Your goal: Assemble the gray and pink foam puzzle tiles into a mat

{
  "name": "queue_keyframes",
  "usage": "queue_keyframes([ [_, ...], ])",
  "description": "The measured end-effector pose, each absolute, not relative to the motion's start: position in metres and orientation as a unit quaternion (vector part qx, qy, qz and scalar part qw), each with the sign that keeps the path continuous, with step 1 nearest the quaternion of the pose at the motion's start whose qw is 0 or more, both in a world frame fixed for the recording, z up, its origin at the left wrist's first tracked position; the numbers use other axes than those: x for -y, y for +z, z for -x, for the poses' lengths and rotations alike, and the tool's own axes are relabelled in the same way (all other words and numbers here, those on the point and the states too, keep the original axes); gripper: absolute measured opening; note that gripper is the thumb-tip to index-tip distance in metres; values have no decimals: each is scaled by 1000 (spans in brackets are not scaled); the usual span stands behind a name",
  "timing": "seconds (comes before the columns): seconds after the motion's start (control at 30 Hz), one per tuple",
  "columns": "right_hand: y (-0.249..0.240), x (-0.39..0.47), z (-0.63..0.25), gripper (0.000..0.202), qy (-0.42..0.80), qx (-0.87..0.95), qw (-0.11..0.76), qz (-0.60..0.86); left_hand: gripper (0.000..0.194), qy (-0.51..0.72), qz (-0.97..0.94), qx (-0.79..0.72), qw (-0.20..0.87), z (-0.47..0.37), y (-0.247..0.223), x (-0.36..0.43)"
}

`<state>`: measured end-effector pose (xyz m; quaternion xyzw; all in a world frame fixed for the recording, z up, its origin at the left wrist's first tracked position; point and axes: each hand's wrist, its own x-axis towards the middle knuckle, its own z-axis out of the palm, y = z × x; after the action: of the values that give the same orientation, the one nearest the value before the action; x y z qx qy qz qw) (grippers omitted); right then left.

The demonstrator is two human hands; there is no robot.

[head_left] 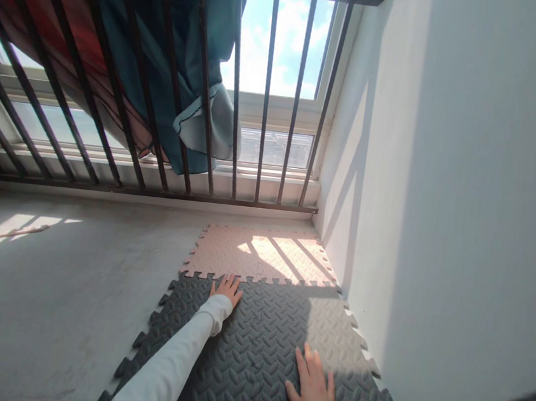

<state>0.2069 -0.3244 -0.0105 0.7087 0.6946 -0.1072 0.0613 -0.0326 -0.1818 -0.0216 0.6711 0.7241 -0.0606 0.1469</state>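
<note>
My left hand point(226, 290) lies with fingers spread near the far edge of a dark grey foam mat point(257, 346). Its fingertips are at the seam where this mat meets a pink foam mat point(224, 250). Closer to me, my right hand point(312, 380) rests on the dark mat with its fingers apart, toward the right side. Neither hand holds anything. Both mats have a raised tread pattern and jigsaw-toothed edges. Sunlight falls in stripes across the pink mat and on the dark mat's right part.
A black metal railing point(266, 98) crosses the far side, with red and blue cloth point(169, 43) hanging behind it before windows. A white wall point(471, 183) rises close on the right. On the concrete floor point(69, 307) at left lies a thin pinkish strip point(10, 234).
</note>
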Motion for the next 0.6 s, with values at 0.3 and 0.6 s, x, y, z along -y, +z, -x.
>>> queue_keyframes([
  [0.3,-10,323,-208,58,-115,-698,73,-703,54,-48,-682,-719,124,44,-22,184],
  [0.6,-14,322,-208,58,-110,-696,80,-705,52,-57,-564,-821,66,102,-31,200],
])
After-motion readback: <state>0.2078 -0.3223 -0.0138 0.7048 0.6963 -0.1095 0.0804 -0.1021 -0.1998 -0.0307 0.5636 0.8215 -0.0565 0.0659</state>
